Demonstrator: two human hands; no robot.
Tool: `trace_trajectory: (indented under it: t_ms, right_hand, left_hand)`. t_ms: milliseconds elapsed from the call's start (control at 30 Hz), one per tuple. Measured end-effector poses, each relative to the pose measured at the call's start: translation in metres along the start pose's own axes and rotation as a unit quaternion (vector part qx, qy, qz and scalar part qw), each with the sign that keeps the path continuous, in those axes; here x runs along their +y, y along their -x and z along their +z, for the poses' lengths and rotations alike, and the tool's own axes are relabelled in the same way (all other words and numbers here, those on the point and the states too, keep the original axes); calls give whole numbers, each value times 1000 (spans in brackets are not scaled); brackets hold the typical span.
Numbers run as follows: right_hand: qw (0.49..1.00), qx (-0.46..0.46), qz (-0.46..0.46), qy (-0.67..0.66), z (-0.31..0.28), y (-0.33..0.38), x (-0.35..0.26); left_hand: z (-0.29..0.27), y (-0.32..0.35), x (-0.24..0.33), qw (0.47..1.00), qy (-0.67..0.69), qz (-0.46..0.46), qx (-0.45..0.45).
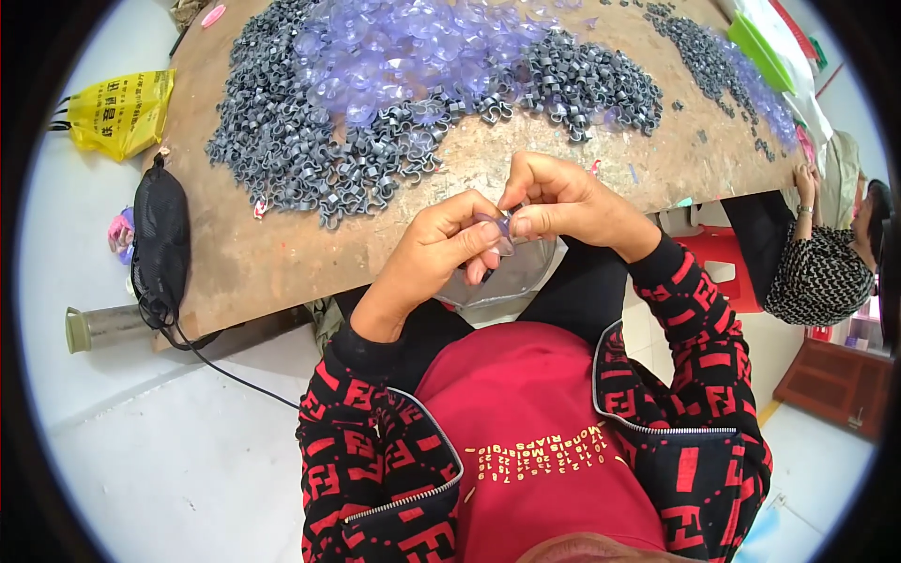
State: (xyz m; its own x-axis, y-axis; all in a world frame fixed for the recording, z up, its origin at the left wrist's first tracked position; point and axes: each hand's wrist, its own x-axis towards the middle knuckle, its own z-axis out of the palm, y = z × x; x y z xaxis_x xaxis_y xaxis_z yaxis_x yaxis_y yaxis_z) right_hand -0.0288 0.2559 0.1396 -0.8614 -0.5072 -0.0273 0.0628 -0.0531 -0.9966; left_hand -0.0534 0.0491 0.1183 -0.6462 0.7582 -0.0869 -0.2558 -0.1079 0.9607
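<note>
Clips [282, 131] of grey plastic lie heaped on the left of your worktable [253, 272], probably left loose there so you can pick them up easily. Just right of them, mixing at the margins, spreads a mound of translucent purple suction cups [394, 52], likely kept just as near for the same reason. Your left hand [441, 246] has thumb and curled fingers closed on a held suction cup [508, 248], seemingly to steady it; a small dark piece [486, 276] peeks out below those fingers. The held cup is between your two hands, near the table edge: violet, see-through and glossy, its rim partly covered. Beneath it sits a translucent container [526, 274], perhaps to catch pieces. Your right hand [563, 202] pinches the cup's upper end, thumb and forefinger nearly meeting; I cannot tell whether a clip is there too. Far right, a co-worker [817, 272] sits beside the table.
</note>
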Motion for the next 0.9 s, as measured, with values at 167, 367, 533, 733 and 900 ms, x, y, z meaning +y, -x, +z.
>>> trace_trajectory:
  t_ms: [167, 367, 533, 733, 900]
  right_hand:
    - [991, 53, 42, -113, 7, -2, 18]
    - [955, 124, 21, -267, 21, -3, 28]
    - [961, 125, 10, -246, 23, -2, 31]
    - [974, 130, 44, -182, 18, -2, 18]
    - [985, 134, 70, -79, 21, 17, 20]
  left_hand:
    - [3, -4, -6, 975, -169, 114, 84]
    - [14, -3, -8, 980, -33, 136, 139]
    - [7, -4, -13, 986, 70, 97, 118]
    - [8, -5, -15, 983, 142, 67, 97]
    - [13, 6, -28, 990, 103, 45, 87]
